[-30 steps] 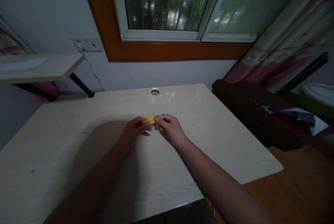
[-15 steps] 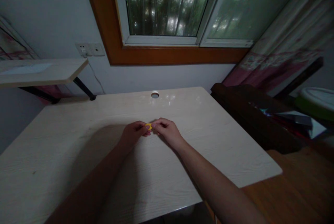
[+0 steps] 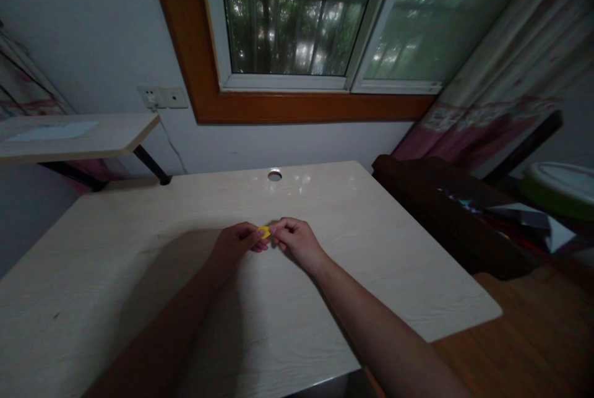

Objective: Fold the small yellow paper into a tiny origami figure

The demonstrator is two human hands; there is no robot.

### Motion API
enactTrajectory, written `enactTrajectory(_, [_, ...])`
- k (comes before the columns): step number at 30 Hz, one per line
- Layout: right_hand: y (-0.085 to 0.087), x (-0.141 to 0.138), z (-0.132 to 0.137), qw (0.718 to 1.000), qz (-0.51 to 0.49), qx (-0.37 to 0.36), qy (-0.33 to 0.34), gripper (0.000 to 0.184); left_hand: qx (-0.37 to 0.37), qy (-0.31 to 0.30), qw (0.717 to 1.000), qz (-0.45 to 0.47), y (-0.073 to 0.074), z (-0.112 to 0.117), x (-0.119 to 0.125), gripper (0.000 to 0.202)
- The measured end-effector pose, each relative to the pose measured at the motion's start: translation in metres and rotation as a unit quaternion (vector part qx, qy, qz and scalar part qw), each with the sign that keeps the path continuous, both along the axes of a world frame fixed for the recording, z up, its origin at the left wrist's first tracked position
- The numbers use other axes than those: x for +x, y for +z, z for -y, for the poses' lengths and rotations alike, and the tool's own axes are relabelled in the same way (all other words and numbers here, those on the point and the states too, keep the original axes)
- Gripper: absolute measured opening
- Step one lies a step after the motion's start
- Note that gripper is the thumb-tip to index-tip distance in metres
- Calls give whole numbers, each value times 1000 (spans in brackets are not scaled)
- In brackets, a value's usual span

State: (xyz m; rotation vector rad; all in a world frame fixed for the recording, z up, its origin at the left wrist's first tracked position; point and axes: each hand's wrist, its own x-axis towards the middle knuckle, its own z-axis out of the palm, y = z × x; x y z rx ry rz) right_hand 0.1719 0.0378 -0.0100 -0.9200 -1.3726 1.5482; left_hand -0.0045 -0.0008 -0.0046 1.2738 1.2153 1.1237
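A small yellow piece point(image 3: 264, 231), maybe folded paper, sits between my two hands just above the pale wooden table point(image 3: 139, 286). My left hand point(image 3: 234, 244) pinches its left side with thumb and fingers closed. From the right, my right hand point(image 3: 297, 239) pinches the other side, fingers curled. The fingertips of both hands meet at the piece and hide most of it.
A round cable hole point(image 3: 275, 175) lies at the table's far edge under the window. A side shelf point(image 3: 74, 135) stands at the left by a wall socket point(image 3: 162, 97). A dark chair or sofa point(image 3: 445, 212) with clutter is at the right, by a curtain.
The yellow piece shows smaller than a second ago, more covered by my fingers. My hands stay together at the same spot; the view has tilted slightly.
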Motion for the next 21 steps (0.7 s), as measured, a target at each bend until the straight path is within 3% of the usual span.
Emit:
enactTrajectory(13, [-1, -3, 0, 998, -39, -39, 15, 24, -38, -7, 997, 63, 1, -2, -2, 28])
enactTrajectory(21, [-1, 1, -2, 999, -35, -21, 4, 25, -8, -14, 991, 133, -2, -3, -6, 31])
